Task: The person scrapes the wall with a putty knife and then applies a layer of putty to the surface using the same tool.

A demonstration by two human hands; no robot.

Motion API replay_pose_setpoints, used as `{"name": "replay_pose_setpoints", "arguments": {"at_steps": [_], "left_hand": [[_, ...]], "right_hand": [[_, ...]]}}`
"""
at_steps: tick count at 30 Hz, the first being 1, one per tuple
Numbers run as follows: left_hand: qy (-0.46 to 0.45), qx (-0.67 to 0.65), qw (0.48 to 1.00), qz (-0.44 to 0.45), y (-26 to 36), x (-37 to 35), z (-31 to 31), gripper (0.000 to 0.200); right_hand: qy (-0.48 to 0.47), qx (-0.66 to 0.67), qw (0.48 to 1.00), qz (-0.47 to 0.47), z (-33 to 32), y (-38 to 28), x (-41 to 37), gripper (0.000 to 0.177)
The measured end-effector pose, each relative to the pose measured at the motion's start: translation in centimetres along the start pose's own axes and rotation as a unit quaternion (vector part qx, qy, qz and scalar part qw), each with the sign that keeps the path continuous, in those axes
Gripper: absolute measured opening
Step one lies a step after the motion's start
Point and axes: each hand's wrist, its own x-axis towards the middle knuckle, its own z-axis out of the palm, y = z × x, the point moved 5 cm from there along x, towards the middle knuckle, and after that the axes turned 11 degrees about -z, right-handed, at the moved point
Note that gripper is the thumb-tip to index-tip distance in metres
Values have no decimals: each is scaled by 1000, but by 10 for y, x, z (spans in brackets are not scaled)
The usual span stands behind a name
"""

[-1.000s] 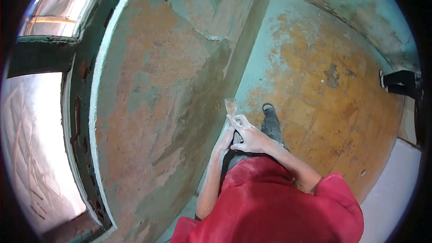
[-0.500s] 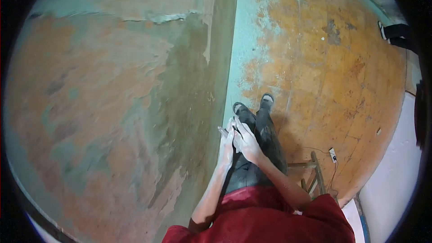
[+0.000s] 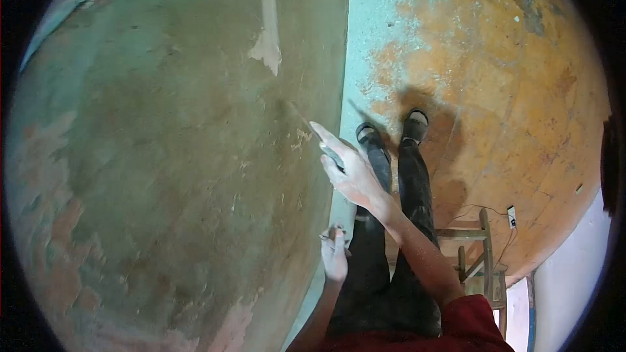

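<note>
My right hand (image 3: pixel 355 173) is closed round the handle of a scraper (image 3: pixel 321 133), whose thin blade shows edge-on and points up and left at the wall. The blade end lies close to a small pale chipped patch on the wall (image 3: pixel 195 111), which is dull green with patches of pale plaster. Lower down, near my legs, my left hand (image 3: pixel 334 262) is closed with its thumb up, on a small greyish thing (image 3: pixel 336 233) that I cannot make out. White dust coats both hands.
The orange floor (image 3: pixel 495 104) has a pale turquoise strip (image 3: pixel 365 39) along the wall. At right stand a wooden stool (image 3: pixel 486 241) and, behind it, a white power strip (image 3: pixel 512 217) with a cord. My sandalled feet (image 3: pixel 415 125) are on the floor close to the wall.
My hands were together in front of my legs and are now apart. The right has risen toward the wall with the scraper; the left has dropped lower. The view has shifted toward the wall.
</note>
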Motion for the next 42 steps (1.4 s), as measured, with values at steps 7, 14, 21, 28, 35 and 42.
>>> {"name": "replay_pose_setpoints", "arguments": {"at_steps": [7, 14, 21, 28, 35, 42], "left_hand": [[-53, 72, 995, -42, -29, 9, 12, 36], [-57, 131, 989, -34, -23, 25, 6, 40], [-69, 133, 987, -48, -23, 36, 7, 40], [-80, 87, 991, -61, -28, 28, 11, 33], [-66, 103, 992, -37, -29, 36, 10, 35], [-81, 91, 992, -30, -23, 40, 12, 37]], "right_hand": [[-7, -44, 998, -42, 40, 14, 4, 61], [18, -37, 992, -118, 5, -7, 39, 60], [-82, -163, 976, -119, -6, -4, 19, 61], [43, -39, 990, -126, 5, -6, 23, 57], [19, -23, 995, -96, -17, -24, 77, 57], [6, -58, 991, -118, -16, -12, 71, 58]]}}
